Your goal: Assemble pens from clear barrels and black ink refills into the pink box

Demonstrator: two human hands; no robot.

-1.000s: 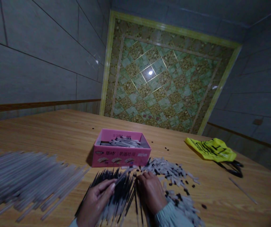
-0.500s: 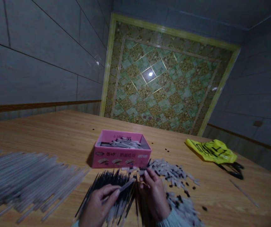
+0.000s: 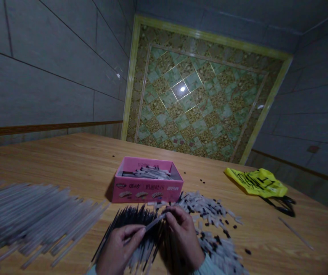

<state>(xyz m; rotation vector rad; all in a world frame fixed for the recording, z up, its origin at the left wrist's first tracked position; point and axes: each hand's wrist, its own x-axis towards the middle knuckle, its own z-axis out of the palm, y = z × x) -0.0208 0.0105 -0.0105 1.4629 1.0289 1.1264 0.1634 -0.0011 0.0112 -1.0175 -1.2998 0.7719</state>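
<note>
My left hand (image 3: 121,246) pinches a slim translucent pen barrel (image 3: 154,221), which slants up to the right. At its far end, my right hand (image 3: 183,233) is closed with thumb and forefinger together; the small piece between them is mostly hidden, perhaps a cap. Beneath both hands lies a bundle of dark, thin pen refills (image 3: 134,219). Close by on the right is a heap of small whitish caps and black plugs (image 3: 206,208), with a second heap (image 3: 221,252) nearer me. A pink box (image 3: 148,193) behind the hands holds several pens (image 3: 152,173).
Many clear tubes (image 3: 32,217) lie in a wide pile at the left of the wooden table (image 3: 75,160). To the right are a yellow bag (image 3: 258,183) with black handles and a single thin stick (image 3: 295,233). Tiled walls stand behind and beside the table.
My right hand has moved slightly left and its fingertips now meet the end of the pen barrel. My left hand stays nearly still, keeping its hold.
</note>
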